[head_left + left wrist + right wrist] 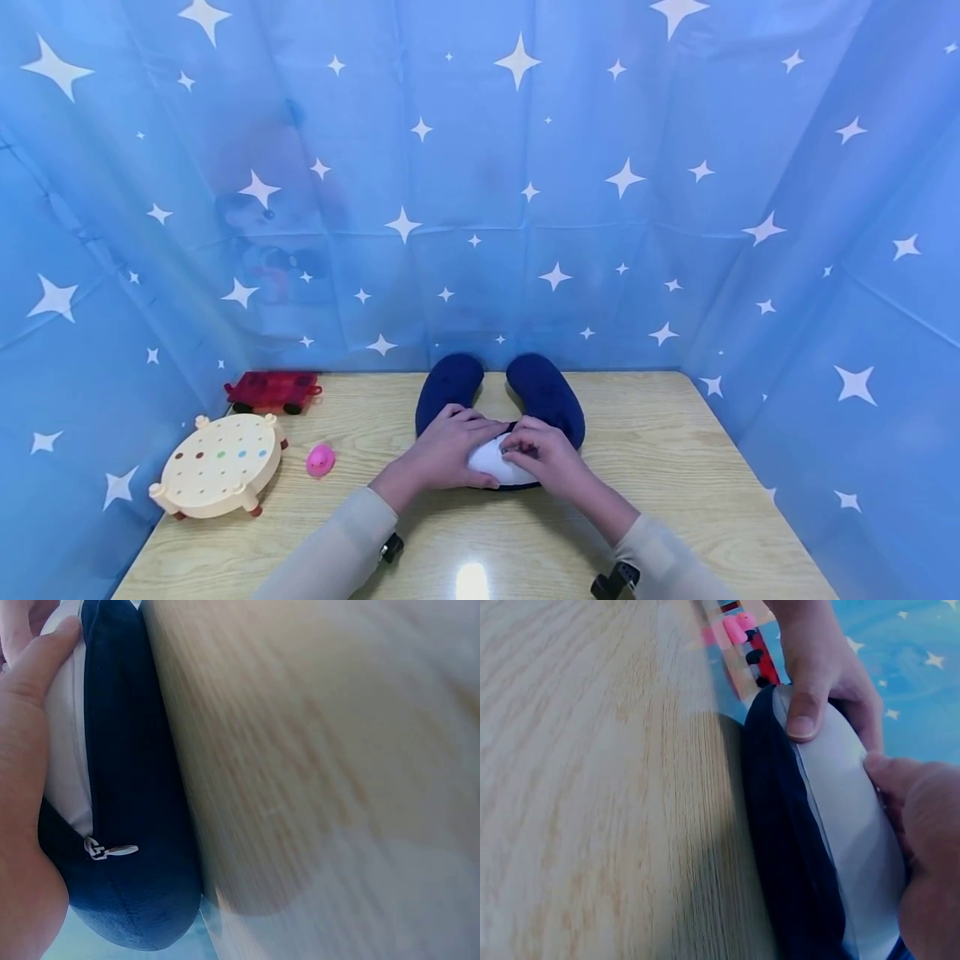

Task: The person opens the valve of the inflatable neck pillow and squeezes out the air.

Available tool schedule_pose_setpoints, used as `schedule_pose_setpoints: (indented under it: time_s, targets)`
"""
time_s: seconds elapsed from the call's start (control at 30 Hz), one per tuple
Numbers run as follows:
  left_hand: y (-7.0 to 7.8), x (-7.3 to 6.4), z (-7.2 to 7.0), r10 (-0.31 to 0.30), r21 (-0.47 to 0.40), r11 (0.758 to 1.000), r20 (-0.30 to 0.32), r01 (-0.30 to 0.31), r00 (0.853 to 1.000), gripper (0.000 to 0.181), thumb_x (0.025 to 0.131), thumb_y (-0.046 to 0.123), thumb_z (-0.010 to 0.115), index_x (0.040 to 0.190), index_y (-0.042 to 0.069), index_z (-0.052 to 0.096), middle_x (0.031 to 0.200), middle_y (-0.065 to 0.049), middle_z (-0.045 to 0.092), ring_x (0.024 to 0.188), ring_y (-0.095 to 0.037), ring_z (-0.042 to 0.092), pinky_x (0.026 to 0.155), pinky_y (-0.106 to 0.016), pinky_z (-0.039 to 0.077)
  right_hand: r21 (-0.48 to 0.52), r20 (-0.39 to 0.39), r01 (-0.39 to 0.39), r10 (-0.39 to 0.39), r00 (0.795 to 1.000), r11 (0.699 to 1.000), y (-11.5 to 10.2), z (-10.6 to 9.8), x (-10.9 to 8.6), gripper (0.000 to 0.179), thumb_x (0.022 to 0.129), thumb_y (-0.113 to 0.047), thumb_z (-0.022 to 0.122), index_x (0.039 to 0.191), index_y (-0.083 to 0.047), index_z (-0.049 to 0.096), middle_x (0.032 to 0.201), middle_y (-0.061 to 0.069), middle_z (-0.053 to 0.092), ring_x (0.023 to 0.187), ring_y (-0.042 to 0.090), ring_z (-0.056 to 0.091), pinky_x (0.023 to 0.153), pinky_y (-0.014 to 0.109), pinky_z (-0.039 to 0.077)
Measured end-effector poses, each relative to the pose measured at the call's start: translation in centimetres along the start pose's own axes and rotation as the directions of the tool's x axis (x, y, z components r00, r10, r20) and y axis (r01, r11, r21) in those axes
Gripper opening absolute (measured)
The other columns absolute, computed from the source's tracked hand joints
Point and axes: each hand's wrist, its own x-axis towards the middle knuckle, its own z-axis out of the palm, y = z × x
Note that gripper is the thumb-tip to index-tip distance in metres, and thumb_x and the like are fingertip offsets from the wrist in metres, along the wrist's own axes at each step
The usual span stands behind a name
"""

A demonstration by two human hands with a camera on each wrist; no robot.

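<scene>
A navy U-shaped neck pillow (pixel 551 396) lies on the table with its two arms toward the curtain. Its cover is unzipped along the near curve, and a white inner cushion (pixel 487 460) bulges through the gap. My left hand (pixel 448 450) grips the pillow left of the gap, thumb on the white cushion and fingers over the far side. With thumb and fingers, my right hand (pixel 551 457) pinches the far edge of the opening. A metal zipper pull (pixel 121 850) hangs at one end of the zip in the left wrist view.
On the wooden table (pixel 675 500), a pink toy (pixel 320 460) sits left of the pillow. Farther left are a cream round pegboard (pixel 221 467) on short legs and a red toy wagon (pixel 273 390). A blue star-patterned curtain (pixel 480 275) surrounds the table's back and sides.
</scene>
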Motion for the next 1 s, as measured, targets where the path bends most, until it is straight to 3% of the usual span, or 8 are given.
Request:
schedule_pose_setpoints:
  time_s: [0.23, 0.6, 1.0]
  targets:
    - [-0.02, 0.09, -0.17, -0.012, -0.002, 1.0, 0.019, 0.012, 1.0, 0.093, 0.09, 0.079, 0.076, 0.165, 0.029, 0.055, 0.155, 0.011, 0.064, 0.142, -0.015, 0.057, 0.119, -0.045, 0.036, -0.01, 0.015, -0.02, 0.021, 1.0, 1.0, 0.25, 0.2, 0.05, 0.009, 0.101, -0.008, 0.081, 0.107, -0.015, 0.081, 0.1, -0.008, 0.065, 0.088, 0.007, 0.059, 0.077, 0.028, 0.054]
    - [-0.1, 0.08, 0.19, 0.006, -0.005, 1.0, -0.012, -0.006, 1.0, 0.091, 0.089, 0.078, 0.076, 0.163, 0.028, 0.057, 0.153, 0.011, 0.066, 0.139, -0.016, 0.059, 0.117, -0.047, 0.038, -0.024, 0.029, -0.041, 0.042, 0.999, 0.999, 0.04, 0.25, 0.03, 0.008, 0.101, -0.007, 0.08, 0.105, -0.014, 0.08, 0.103, -0.006, 0.066, 0.09, 0.008, 0.059, 0.079, 0.027, 0.053]
    - [0.07, 0.05, -0.04, -0.008, -0.007, 1.0, 0.014, 0.008, 1.0, 0.092, 0.089, 0.078, 0.077, 0.164, 0.029, 0.056, 0.154, 0.013, 0.064, 0.14, -0.015, 0.058, 0.119, -0.046, 0.037, -0.034, 0.039, -0.062, 0.064, 0.997, 0.997, -0.06, 0.26, -0.01, 0.007, 0.102, -0.008, 0.079, 0.105, -0.015, 0.079, 0.102, -0.008, 0.064, 0.091, 0.008, 0.058, 0.08, 0.028, 0.053]
